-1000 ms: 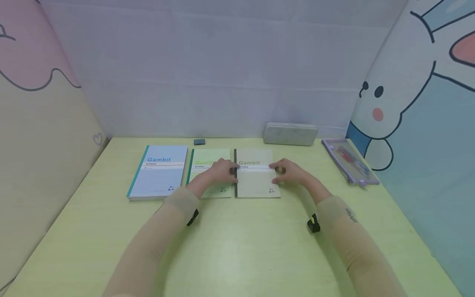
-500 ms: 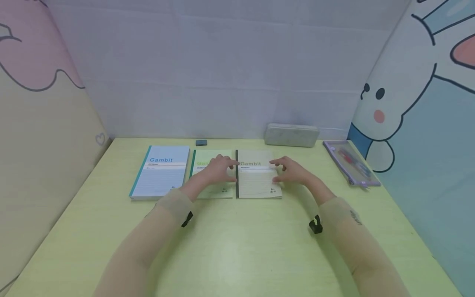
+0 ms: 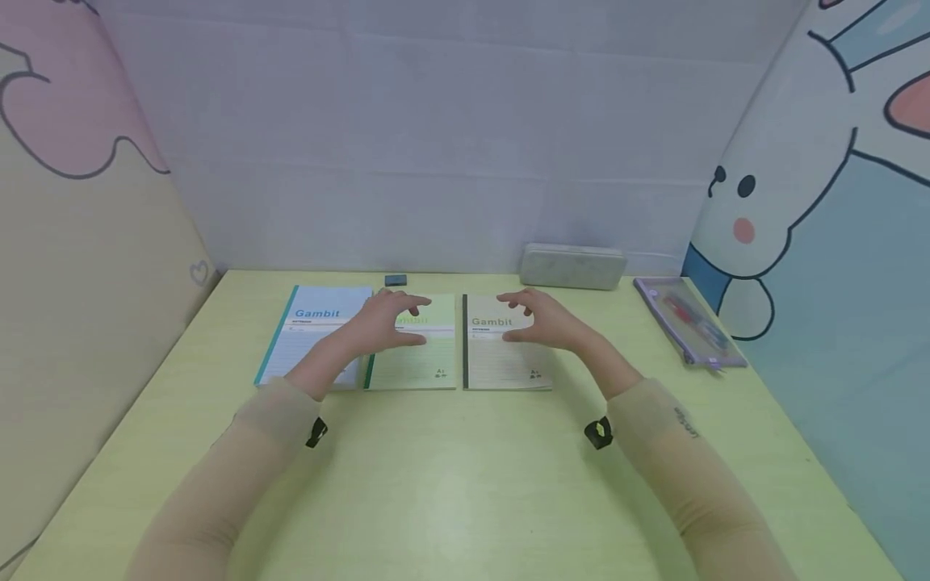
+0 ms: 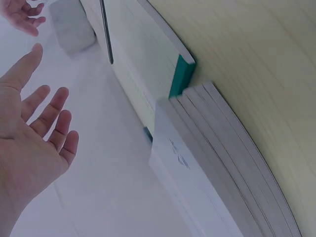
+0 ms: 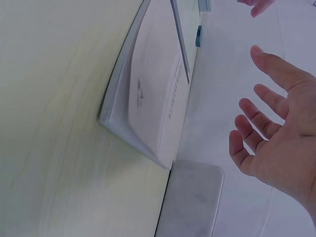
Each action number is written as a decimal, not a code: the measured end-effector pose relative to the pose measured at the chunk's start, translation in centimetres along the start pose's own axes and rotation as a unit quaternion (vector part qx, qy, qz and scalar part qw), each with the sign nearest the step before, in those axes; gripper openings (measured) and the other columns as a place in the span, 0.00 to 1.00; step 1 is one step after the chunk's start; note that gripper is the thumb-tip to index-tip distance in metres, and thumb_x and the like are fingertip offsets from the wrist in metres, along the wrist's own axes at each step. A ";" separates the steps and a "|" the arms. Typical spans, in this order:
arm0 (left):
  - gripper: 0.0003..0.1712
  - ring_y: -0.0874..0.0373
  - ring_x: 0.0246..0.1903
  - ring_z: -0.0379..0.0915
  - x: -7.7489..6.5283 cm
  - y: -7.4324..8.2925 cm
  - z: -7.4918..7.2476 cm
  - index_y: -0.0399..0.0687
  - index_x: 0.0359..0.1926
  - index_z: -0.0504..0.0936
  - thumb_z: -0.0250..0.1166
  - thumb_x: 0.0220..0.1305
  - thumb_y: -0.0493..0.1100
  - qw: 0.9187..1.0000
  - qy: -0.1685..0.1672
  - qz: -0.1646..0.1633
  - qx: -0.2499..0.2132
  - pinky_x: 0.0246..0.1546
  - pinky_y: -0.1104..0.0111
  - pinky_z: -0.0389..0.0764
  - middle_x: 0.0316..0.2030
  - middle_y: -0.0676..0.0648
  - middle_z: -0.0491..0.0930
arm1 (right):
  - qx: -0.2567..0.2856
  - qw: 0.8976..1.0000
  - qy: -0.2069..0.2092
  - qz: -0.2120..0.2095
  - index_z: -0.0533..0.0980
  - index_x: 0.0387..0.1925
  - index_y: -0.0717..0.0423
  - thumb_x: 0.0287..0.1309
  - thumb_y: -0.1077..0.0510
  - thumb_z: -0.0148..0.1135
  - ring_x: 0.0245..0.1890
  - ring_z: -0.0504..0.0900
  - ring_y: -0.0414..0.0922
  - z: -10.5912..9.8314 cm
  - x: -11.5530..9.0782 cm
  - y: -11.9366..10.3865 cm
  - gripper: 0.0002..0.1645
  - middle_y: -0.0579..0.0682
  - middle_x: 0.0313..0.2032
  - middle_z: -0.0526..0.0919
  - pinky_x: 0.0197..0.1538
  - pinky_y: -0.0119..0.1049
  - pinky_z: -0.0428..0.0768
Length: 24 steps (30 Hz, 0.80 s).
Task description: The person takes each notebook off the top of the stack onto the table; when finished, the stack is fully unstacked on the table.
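Note:
Three notebook piles marked Gambit lie side by side on the table. At the left is a blue stack (image 3: 308, 359), which the left wrist view shows as several notebooks thick. A green notebook (image 3: 414, 363) sits in the middle and a beige notebook (image 3: 504, 367) at the right. My left hand (image 3: 374, 323) hovers over the border of blue and green, fingers spread, nothing held. Above the beige notebook my right hand (image 3: 548, 319) is raised, thumb and fingers apart and holding nothing. In the right wrist view the beige cover (image 5: 153, 84) lifts slightly at its corner.
A grey pencil case (image 3: 572, 266) stands at the back against the white backdrop. Behind the green notebook lies a small dark eraser-like block (image 3: 395, 280). A purple-edged zip pouch (image 3: 690, 323) with pens rests at the right edge of the table (image 3: 465, 484).
Both hands have come off the beige notebook's sides. The left hand has moved left over the green and blue ones; the right has risen and shifted a little left. The notebooks stay in place.

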<state>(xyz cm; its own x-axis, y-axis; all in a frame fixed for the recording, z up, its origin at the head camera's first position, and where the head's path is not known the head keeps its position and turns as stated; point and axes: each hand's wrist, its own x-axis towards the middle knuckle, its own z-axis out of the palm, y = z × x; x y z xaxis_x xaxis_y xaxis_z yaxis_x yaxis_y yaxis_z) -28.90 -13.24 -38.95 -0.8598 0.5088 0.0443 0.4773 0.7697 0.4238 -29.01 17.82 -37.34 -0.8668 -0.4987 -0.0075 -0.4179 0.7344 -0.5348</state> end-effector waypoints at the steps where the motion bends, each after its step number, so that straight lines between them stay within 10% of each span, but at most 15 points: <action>1: 0.39 0.47 0.54 0.61 -0.4 -0.3 -0.3 0.53 0.66 0.67 0.69 0.55 0.54 1.000 0.004 0.000 -0.002 0.56 0.47 0.60 0.51 0.44 0.76 | 0.000 1.000 0.003 -0.003 0.66 0.65 0.52 0.51 0.51 0.70 0.52 0.71 0.59 0.1 0.2 -0.4 0.41 0.58 0.54 0.72 0.54 0.49 0.70; 24: 0.43 0.36 0.59 0.54 -9.7 -11.8 -4.2 0.45 0.66 0.65 0.68 0.55 0.58 0.991 0.080 -0.105 -0.020 0.55 0.39 0.54 0.58 0.36 0.70 | 0.065 0.997 0.021 -0.047 0.60 0.69 0.49 0.53 0.46 0.68 0.56 0.71 0.55 7.9 5.8 -9.4 0.45 0.55 0.59 0.70 0.56 0.44 0.73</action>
<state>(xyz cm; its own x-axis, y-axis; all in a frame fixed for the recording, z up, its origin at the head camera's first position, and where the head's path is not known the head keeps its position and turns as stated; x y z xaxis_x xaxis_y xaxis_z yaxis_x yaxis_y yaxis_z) -26.98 -28.86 -40.59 -0.9586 0.2693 0.0931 0.2805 0.8346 0.4742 -28.01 4.39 -39.07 -0.8375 -0.5402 0.0824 -0.4616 0.6185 -0.6359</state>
